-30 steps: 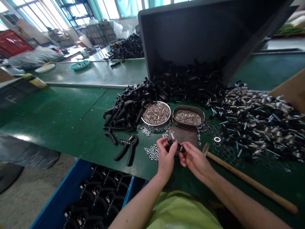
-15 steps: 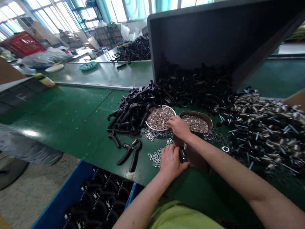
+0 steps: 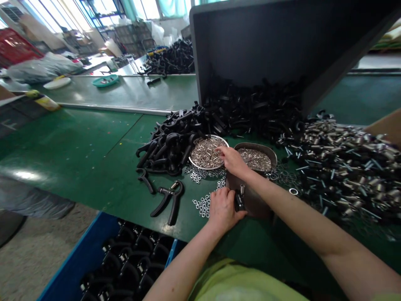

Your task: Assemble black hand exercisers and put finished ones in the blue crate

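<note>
My left hand (image 3: 222,208) is closed round a small black part with a spring (image 3: 239,200), pressing it against a brown metal block (image 3: 254,200) near the table's front edge. My right hand (image 3: 231,159) reaches forward over the round metal dish of small silver pins (image 3: 204,151), its fingers curled down into the pins; what they pinch is hidden. A second, darker dish of tiny silver pieces (image 3: 258,156) sits just right of that hand. Loose nuts (image 3: 201,205) lie scattered by my left hand.
A finished black hand gripper (image 3: 169,198) lies left of the nuts, beside a heap of black handles (image 3: 171,144). A tilted grey bin (image 3: 266,46) spills black parts behind the dishes. Silver bolts and springs (image 3: 344,159) pile at right. A blue crate (image 3: 119,263) of grippers stands below the table edge.
One second ago both hands held the small black part together. Since then my right hand left it and reached out to the dish of pins, while my left hand set the part against the block.
</note>
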The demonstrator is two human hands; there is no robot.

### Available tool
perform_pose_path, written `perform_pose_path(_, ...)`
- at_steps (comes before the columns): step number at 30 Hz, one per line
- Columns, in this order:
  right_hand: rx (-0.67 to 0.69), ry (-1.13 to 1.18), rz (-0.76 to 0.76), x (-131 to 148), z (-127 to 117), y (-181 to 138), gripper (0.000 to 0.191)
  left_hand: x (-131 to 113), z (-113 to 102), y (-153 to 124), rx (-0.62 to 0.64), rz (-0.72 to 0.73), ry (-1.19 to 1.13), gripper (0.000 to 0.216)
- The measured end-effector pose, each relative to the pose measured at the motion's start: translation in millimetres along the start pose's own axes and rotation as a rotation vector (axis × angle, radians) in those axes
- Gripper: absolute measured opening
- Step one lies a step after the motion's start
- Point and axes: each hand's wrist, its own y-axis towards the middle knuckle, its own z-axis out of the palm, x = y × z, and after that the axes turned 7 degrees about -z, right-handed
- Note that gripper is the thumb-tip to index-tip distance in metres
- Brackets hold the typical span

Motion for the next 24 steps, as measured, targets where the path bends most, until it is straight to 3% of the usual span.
perform_pose_path(6,-0.01,0.387,0.186,-2.0,-12.0,-92.0,0.016,0.2,-0.7,1.9,0.011,-0.006,-0.044,0.054)
perform_pose_path(9,-0.044,0.297,0.145,-5.1,-2.2,-118.7,0.013,0.6,0.5,2.1,0.004,-0.003,-0.058,0.054)
perform_pose_path(19,-0.079,0.01,0.065,8.1,25.9,-137.4,0.021,-0.1,3.4,-1.5,-0.031,0.038,0.0,0.048)
perform_pose_path(24,0.056,-0.023,0.024,-1.4,8.3,-138.2,0.019,1.9,6.4,-8.3,-0.068,0.13,-0.042,0.065)
